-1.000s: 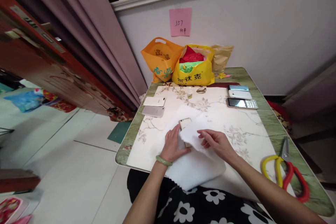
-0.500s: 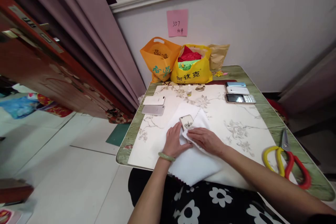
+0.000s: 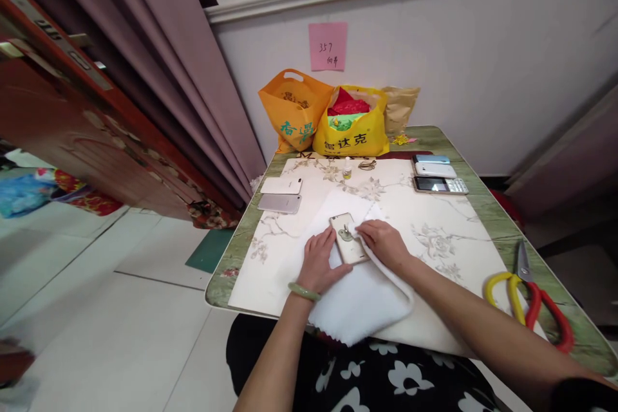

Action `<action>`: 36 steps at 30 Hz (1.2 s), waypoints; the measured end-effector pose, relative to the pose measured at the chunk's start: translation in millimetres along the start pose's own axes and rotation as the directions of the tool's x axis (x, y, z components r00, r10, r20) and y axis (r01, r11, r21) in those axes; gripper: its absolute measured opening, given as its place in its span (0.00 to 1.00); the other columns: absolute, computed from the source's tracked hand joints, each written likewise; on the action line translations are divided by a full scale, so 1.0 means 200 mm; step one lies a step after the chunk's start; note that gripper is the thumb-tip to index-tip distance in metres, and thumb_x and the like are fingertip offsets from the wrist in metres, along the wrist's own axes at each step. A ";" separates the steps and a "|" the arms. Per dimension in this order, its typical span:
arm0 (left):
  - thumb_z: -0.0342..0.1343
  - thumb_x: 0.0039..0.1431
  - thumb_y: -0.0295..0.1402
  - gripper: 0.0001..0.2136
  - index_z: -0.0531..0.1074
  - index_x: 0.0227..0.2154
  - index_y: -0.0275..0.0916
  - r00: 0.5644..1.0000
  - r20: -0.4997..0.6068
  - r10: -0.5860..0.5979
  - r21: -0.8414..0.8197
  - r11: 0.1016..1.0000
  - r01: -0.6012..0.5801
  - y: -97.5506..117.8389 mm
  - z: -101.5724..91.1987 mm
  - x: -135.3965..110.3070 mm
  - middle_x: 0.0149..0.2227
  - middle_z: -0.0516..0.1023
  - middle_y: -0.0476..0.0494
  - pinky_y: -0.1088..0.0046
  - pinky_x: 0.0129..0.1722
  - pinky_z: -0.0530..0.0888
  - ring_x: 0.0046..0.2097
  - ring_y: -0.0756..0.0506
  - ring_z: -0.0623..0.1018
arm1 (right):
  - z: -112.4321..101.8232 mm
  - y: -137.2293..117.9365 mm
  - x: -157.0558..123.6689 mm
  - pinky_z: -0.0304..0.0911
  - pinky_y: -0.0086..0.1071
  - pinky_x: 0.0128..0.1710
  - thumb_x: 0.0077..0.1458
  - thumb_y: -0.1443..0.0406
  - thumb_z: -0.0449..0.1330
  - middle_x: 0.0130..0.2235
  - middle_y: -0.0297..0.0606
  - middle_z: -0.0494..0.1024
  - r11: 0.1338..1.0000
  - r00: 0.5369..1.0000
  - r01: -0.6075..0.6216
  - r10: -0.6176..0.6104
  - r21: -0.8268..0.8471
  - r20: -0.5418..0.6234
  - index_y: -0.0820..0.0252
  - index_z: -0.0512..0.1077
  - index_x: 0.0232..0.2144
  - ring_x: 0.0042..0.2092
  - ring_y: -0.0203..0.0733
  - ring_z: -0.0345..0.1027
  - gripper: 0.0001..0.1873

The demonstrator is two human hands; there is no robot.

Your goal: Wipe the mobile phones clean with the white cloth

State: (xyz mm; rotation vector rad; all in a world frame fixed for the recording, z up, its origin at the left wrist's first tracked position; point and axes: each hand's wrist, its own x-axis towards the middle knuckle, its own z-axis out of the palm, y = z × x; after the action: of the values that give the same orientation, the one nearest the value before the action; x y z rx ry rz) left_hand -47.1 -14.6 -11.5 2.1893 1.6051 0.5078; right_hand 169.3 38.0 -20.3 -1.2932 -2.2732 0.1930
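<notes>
A gold phone (image 3: 348,239) with a ring holder on its back lies on a white cloth (image 3: 360,296) spread over the table's near edge. My left hand (image 3: 321,261), a green bangle on its wrist, steadies the phone's left side with the thumb on its lower edge. My right hand (image 3: 383,243) presses a bunched fold of the white cloth against the phone's right side, fingers closed on the fabric.
Two phones (image 3: 280,195) lie at the left of the floral mat (image 3: 434,232), three more (image 3: 437,176) at the far right. Yellow-and-red scissors (image 3: 528,299) sit near the right edge. Orange and yellow bags (image 3: 333,122) stand against the wall, a small bottle (image 3: 347,169) before them.
My right hand has moved the cloth fold across the phone from left to right, uncovering most of its back. The left hand stays on the phone.
</notes>
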 end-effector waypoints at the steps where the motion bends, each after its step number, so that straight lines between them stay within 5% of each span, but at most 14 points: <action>1: 0.60 0.50 0.50 0.41 0.53 0.64 0.41 1.000 0.005 -0.005 0.000 1.000 0.005 0.00 0.00 0.00 0.67 0.55 0.37 0.51 0.65 0.49 0.66 0.37 0.57 | 0.02 0.01 0.06 0.65 0.33 0.45 0.63 0.66 0.52 0.43 0.37 0.80 1.000 1.000 -0.010 0.010 -0.010 0.005 0.54 0.78 0.42 0.44 0.41 0.71 0.14; 8: 0.58 0.52 0.52 0.40 0.53 0.64 0.39 1.000 0.013 -0.010 0.018 1.000 0.010 0.02 -0.01 0.00 0.67 0.54 0.36 0.51 0.65 0.49 0.67 0.37 0.55 | 0.10 0.00 0.29 0.59 0.37 0.47 0.62 0.68 0.53 0.48 0.38 0.79 0.992 0.999 0.030 -0.025 -0.124 0.039 0.55 0.77 0.44 0.47 0.45 0.68 0.14; 13: 0.59 0.51 0.51 0.41 0.53 0.64 0.41 1.000 -0.013 -0.002 0.004 1.000 0.002 0.01 0.00 -0.01 0.67 0.56 0.38 0.52 0.65 0.49 0.66 0.37 0.57 | 0.02 -0.04 0.05 0.59 0.38 0.47 0.61 0.71 0.53 0.49 0.41 0.78 0.962 0.966 0.257 -0.253 -0.087 0.060 0.60 0.74 0.48 0.47 0.45 0.68 0.16; 17: 0.61 0.49 0.51 0.41 0.54 0.64 0.42 0.999 -0.050 0.006 0.000 1.000 -0.006 0.00 0.01 0.00 0.66 0.57 0.38 0.53 0.65 0.51 0.65 0.37 0.58 | -0.07 -0.06 -0.17 0.59 0.39 0.46 0.64 0.68 0.53 0.48 0.40 0.78 0.947 0.947 0.320 -0.318 -0.036 0.054 0.58 0.74 0.49 0.45 0.44 0.69 0.15; 20: 0.60 0.50 0.51 0.41 0.54 0.64 0.42 0.999 -0.051 0.012 0.007 1.000 -0.011 0.00 0.01 0.00 0.66 0.58 0.38 0.53 0.64 0.51 0.65 0.37 0.58 | -0.07 -0.06 -0.15 0.58 0.39 0.46 0.64 0.67 0.53 0.46 0.40 0.79 0.955 0.955 0.293 -0.290 -0.052 0.066 0.56 0.75 0.47 0.43 0.42 0.71 0.13; 27: 0.60 0.51 0.51 0.40 0.54 0.64 0.42 0.999 -0.038 0.006 0.028 1.000 -0.005 0.00 0.02 0.00 0.66 0.58 0.38 0.52 0.64 0.51 0.66 0.37 0.58 | 0.02 -0.02 0.14 0.58 0.39 0.49 0.62 0.71 0.53 0.46 0.42 0.79 0.985 0.994 0.075 -0.061 -0.154 0.092 0.59 0.76 0.44 0.46 0.44 0.71 0.13; 36: 0.62 0.48 0.51 0.41 0.55 0.63 0.43 0.998 -0.057 0.023 0.031 0.999 -0.021 -0.01 0.03 0.01 0.65 0.59 0.37 0.54 0.63 0.53 0.65 0.36 0.60 | -0.14 -0.02 -0.25 0.56 0.42 0.56 0.64 0.68 0.52 0.45 0.35 0.80 0.901 0.915 0.396 -0.403 0.178 0.002 0.52 0.74 0.44 0.45 0.40 0.71 0.13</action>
State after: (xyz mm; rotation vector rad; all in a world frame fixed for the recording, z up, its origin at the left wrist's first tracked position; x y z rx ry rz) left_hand -44.7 -13.1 -16.7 2.2362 1.6299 0.5612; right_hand 200.6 -8.0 -13.7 -0.7176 -2.4355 0.2645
